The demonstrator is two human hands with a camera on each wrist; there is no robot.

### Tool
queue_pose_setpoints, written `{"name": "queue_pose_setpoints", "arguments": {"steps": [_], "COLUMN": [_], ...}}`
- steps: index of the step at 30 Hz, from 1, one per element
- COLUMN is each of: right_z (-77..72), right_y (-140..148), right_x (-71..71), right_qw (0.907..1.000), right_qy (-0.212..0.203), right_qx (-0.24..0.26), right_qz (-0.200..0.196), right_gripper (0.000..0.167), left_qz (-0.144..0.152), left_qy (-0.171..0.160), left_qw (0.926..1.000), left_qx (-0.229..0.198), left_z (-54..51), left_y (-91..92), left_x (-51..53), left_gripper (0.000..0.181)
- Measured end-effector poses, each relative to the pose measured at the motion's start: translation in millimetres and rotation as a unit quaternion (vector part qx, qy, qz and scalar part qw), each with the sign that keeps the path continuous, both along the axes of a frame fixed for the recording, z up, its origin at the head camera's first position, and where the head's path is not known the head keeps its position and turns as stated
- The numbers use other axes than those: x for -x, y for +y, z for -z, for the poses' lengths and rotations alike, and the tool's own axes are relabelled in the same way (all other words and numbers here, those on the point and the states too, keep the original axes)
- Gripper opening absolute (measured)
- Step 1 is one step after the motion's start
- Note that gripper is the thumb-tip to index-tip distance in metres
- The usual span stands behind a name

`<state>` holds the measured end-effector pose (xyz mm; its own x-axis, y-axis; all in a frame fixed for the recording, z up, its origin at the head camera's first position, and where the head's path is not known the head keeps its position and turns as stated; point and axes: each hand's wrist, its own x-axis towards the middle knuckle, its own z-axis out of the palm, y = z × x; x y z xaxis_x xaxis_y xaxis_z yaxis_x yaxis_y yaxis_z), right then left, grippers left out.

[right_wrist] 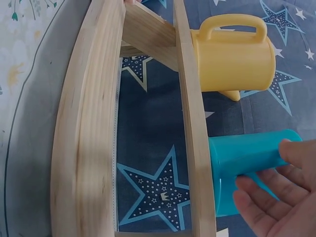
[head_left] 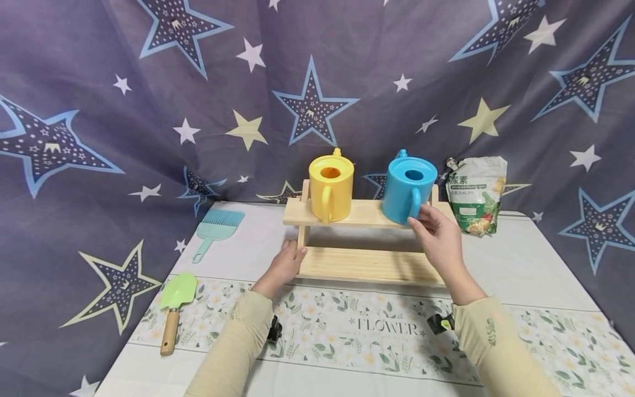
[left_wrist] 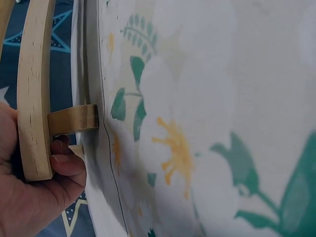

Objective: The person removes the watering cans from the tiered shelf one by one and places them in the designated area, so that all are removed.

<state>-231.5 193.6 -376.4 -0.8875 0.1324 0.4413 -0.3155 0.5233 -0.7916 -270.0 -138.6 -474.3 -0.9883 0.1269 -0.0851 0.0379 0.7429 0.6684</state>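
A yellow watering can (head_left: 331, 187) and a blue watering can (head_left: 409, 190) stand upright on the top board of a two-tier wooden shelf (head_left: 367, 264). My right hand (head_left: 439, 237) is at the blue can's handle, thumb and fingers curled about it; in the right wrist view this hand (right_wrist: 281, 192) partly hides the handle. At the shelf's left end, my left hand (head_left: 288, 262) grips the lower board. The left wrist view shows that hand (left_wrist: 39, 192) with its thumb and fingers around the wooden board end (left_wrist: 35, 98).
On the left lie a light-green trowel (head_left: 178, 292) with a wooden handle and a mint dustpan-like brush (head_left: 218, 226). A white and green pouch (head_left: 478, 196) stands right of the shelf. A starry curtain (head_left: 198, 110) hangs behind the cloth-covered table (head_left: 387, 364).
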Motion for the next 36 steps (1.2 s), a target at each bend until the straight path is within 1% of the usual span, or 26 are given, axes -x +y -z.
{"name": "queue_pose_setpoints", "arguments": {"steps": [4, 10, 14, 18, 23, 28, 36], "right_z": [1.8, 2.9, 0.7, 0.8, 2.4, 0.4, -3.2], "right_y": [-1, -2, -3, -3, -1, 1, 7], "right_x": [2.0, 4.9, 5.5, 4.8, 1.9, -3.8, -13.5], "right_qw": [0.9999, 0.9991, 0.9983, 0.998, 0.9968, 0.9954, 0.9958], "right_qy": [0.013, 0.029, 0.039, 0.044, 0.059, 0.079, 0.077], "right_qx": [-0.007, -0.024, -0.035, -0.035, -0.043, -0.045, -0.038], "right_qz": [0.007, 0.018, 0.025, 0.028, 0.032, 0.03, 0.031], "right_gripper": [0.038, 0.037, 0.036, 0.033, 0.034, 0.037, 0.037], "left_qz": [-0.007, -0.006, -0.008, -0.008, -0.006, -0.006, -0.001], "left_qy": [0.005, 0.019, 0.015, 0.014, 0.015, 0.016, 0.017], "left_qw": [1.0, 0.9997, 0.9996, 0.9995, 0.9993, 0.9992, 0.9993], "left_qx": [0.001, 0.016, 0.021, 0.025, 0.033, 0.036, 0.034], "left_z": [-0.1, 1.1, 0.2, -0.5, -0.9, -1.3, -1.3], "left_y": [0.7, 1.4, 1.7, 2.5, 2.9, 2.7, 2.6], "left_x": [-0.1, 0.1, 0.4, 0.9, 0.7, -0.2, -0.6], "left_gripper": [0.049, 0.047, 0.048, 0.047, 0.046, 0.047, 0.045]}}
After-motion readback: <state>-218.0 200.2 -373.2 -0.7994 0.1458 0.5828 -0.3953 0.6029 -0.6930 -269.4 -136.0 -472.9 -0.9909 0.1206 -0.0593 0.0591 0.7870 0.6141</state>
